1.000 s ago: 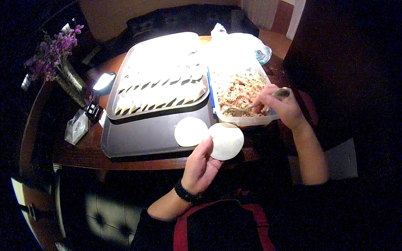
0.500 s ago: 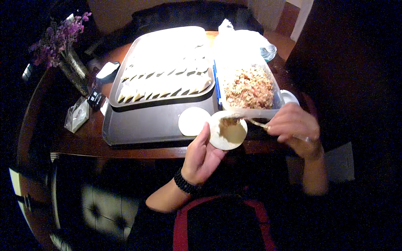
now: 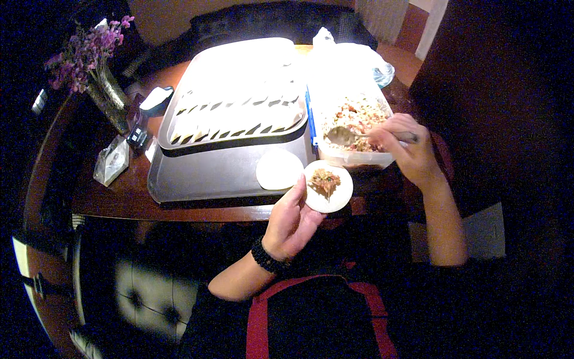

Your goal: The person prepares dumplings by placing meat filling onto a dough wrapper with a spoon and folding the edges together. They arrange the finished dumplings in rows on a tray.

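Note:
My left hand (image 3: 293, 221) holds a round dumpling wrapper (image 3: 339, 197) between thumb and fingers, just off the table's front edge. A small mound of minced filling (image 3: 324, 180) lies on the wrapper. My right hand (image 3: 409, 146) grips a metal spoon (image 3: 342, 136), its bowl over the front part of a clear plastic container (image 3: 359, 158). Chopped meat filling (image 3: 359, 113) fills much of that container. Left of the held wrapper, a pale round stack of wrappers (image 3: 279, 170) rests on a dark tray (image 3: 209, 173).
A second tray (image 3: 227, 142) with rows of pale folded dumplings (image 3: 239, 122) sits at the back, washed out by glare. Blue clips (image 3: 311, 119) line the container's left side. A flower vase (image 3: 107, 99) and a small clear packet (image 3: 112, 161) stand at left; a plastic bag (image 3: 353, 60) lies behind.
My right hand has moved the spoon from the wrapper up to the container. Filling now sits on the wrapper, which my left hand still holds in about the same place.

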Available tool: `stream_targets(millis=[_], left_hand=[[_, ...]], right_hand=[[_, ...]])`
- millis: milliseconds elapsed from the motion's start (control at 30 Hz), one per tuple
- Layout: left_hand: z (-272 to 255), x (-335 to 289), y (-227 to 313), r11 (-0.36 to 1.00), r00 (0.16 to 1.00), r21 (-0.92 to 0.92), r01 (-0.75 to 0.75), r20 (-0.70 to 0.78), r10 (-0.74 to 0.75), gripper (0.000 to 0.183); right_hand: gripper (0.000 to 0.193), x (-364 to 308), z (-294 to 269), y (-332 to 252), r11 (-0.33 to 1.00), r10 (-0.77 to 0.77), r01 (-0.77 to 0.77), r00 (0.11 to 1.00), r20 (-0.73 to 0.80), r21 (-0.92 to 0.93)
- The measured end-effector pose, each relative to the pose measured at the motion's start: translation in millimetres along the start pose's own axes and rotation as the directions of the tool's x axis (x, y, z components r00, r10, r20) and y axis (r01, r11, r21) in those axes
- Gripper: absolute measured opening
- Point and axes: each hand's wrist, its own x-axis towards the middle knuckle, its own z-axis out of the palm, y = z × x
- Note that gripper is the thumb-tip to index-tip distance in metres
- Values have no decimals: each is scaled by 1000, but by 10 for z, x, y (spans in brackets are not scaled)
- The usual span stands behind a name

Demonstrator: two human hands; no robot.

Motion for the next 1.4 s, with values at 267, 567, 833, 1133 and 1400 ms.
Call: stream_targets(millis=[267, 567, 833, 1133, 1400], left_hand=[[-42, 30, 31, 998, 999, -43, -54, -7, 54, 46], [-78, 58, 33, 991, 998, -129, -42, 31, 46, 47], [-57, -42, 70, 985, 997, -170, -26, 73, 39, 48], [57, -110, 88, 983, 982, -65, -172, 63, 176, 43], [217, 103, 161, 967, 958, -70, -244, 136, 252, 45]], right_hand=[[23, 170, 57, 253, 670, 465, -458, 872, 150, 585], [29, -101, -175, 104, 813, 402, -253, 895, -191, 524], [24, -226, -253, -532, 900, -435, 429, 871, 229, 78], [26, -415, -252, -667, 971, -233, 236, 970, -66, 38], [19, -505, -159, -787, 971, -216, 193, 961, -174, -143]])
